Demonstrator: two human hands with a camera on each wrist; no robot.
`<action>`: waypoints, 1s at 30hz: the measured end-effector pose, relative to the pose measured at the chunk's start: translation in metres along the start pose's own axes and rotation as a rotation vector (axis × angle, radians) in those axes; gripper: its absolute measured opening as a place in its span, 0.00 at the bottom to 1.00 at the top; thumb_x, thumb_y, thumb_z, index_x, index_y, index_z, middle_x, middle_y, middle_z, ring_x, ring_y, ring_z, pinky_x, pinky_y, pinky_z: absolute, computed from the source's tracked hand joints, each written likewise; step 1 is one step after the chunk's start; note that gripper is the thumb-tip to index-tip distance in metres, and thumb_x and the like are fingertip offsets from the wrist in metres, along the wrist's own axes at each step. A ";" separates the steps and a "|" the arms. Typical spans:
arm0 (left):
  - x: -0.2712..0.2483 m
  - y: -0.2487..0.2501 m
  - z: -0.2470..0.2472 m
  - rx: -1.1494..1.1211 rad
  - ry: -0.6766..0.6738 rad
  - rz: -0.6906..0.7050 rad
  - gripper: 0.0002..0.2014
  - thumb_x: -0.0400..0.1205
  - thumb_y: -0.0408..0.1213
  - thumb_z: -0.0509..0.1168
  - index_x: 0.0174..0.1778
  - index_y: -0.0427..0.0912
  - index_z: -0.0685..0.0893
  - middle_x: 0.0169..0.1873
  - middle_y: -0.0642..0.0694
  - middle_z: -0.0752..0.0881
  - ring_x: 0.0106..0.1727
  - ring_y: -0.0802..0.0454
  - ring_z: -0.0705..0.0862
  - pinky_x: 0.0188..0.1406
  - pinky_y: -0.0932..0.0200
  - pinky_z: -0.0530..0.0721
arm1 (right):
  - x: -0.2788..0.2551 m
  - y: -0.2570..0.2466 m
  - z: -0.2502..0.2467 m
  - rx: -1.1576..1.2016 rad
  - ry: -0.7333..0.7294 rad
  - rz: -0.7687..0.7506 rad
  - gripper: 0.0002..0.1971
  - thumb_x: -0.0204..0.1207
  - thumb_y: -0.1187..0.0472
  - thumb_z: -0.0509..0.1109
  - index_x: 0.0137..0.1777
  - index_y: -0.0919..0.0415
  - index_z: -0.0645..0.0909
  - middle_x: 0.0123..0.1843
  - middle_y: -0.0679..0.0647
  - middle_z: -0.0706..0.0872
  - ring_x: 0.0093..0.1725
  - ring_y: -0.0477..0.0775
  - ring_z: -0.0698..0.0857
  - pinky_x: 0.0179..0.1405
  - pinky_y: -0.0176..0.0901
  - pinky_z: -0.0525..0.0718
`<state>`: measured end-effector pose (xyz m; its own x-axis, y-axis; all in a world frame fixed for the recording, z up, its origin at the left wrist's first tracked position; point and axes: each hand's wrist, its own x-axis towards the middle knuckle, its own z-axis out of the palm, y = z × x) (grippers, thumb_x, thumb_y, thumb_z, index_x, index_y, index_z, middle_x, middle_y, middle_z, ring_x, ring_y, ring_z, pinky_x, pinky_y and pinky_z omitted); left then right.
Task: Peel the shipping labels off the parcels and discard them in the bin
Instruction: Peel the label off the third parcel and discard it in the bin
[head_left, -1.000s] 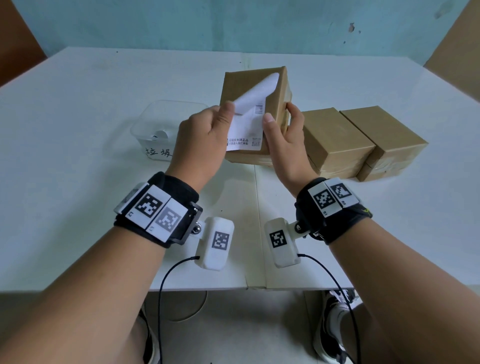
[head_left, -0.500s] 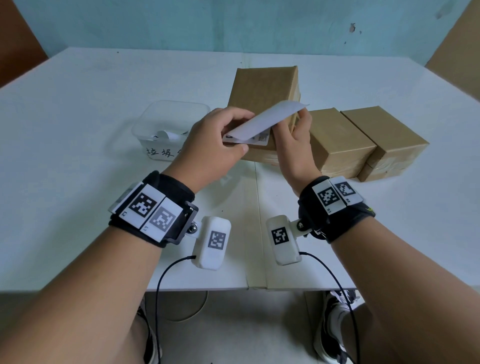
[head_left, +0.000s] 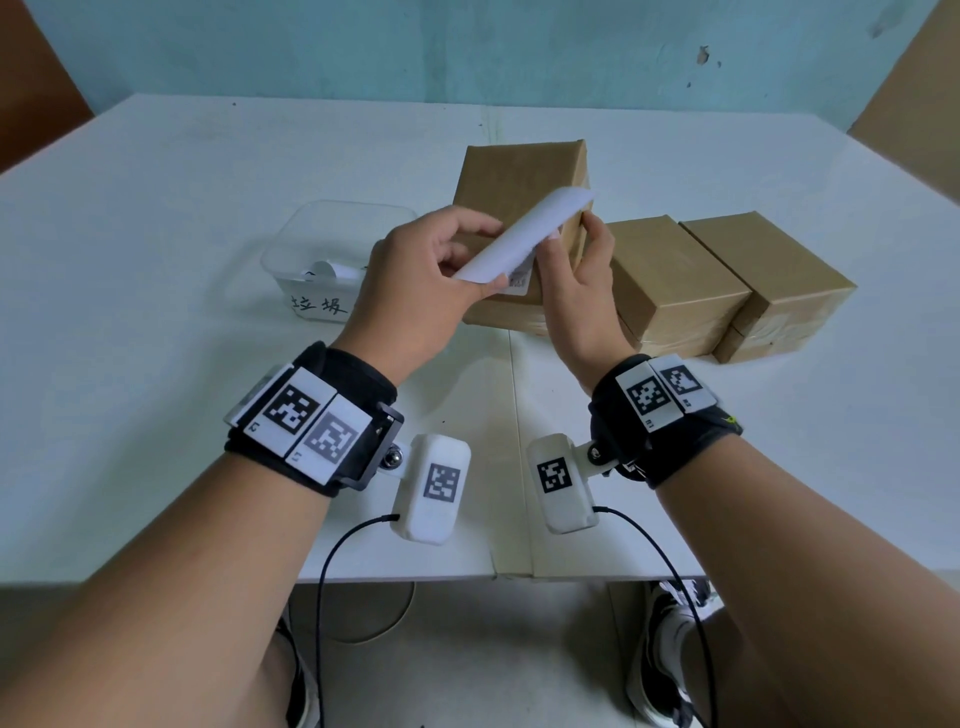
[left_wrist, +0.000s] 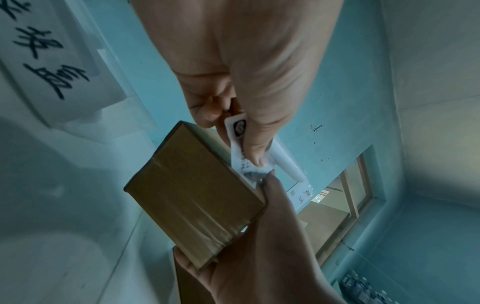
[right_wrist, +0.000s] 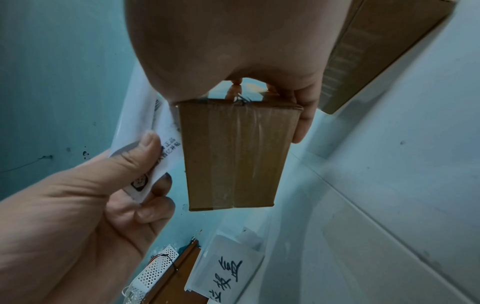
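Left hand pinches a white printed shipping label; right hand grips the brown taped cardboard parcel.
The clear plastic bin carries handwritten Chinese characters; the label's print is unreadable.

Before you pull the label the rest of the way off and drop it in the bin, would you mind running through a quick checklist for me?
1. Left hand pinches the shipping label: ok.
2. Right hand braces the held parcel: ok.
3. Label fully free of the parcel: not ok; its lower printed edge still lies against the box.
4. Label untorn: cannot tell.
5. Clear bin open and close on the left: ok.
6. Two other parcels already stripped: cannot tell; only bare faces show.
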<state>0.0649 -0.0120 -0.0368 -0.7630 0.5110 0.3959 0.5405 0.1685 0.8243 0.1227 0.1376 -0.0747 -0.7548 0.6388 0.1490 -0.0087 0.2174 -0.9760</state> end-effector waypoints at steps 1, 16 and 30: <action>0.000 0.001 0.000 -0.006 0.002 0.004 0.17 0.74 0.36 0.80 0.52 0.61 0.86 0.38 0.49 0.92 0.41 0.50 0.89 0.40 0.58 0.84 | 0.000 0.000 0.000 -0.004 -0.003 0.010 0.58 0.66 0.23 0.58 0.93 0.54 0.53 0.89 0.58 0.66 0.89 0.55 0.65 0.89 0.61 0.67; -0.004 0.011 0.000 -0.082 -0.068 0.015 0.14 0.73 0.31 0.81 0.45 0.55 0.89 0.37 0.60 0.91 0.41 0.62 0.89 0.43 0.64 0.86 | 0.003 0.002 0.001 -0.008 -0.029 0.061 0.47 0.72 0.32 0.60 0.90 0.51 0.57 0.82 0.58 0.73 0.83 0.58 0.72 0.83 0.66 0.74; 0.011 -0.004 -0.043 -0.018 0.081 -0.206 0.19 0.79 0.45 0.75 0.65 0.52 0.83 0.48 0.56 0.93 0.40 0.62 0.88 0.38 0.59 0.84 | 0.000 0.005 -0.004 -0.025 -0.121 0.112 0.53 0.71 0.22 0.62 0.93 0.45 0.53 0.87 0.54 0.68 0.86 0.52 0.68 0.88 0.57 0.66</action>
<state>0.0393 -0.0438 -0.0181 -0.8829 0.3982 0.2488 0.3644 0.2471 0.8979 0.1248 0.1413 -0.0787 -0.8234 0.5672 0.0174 0.0952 0.1684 -0.9811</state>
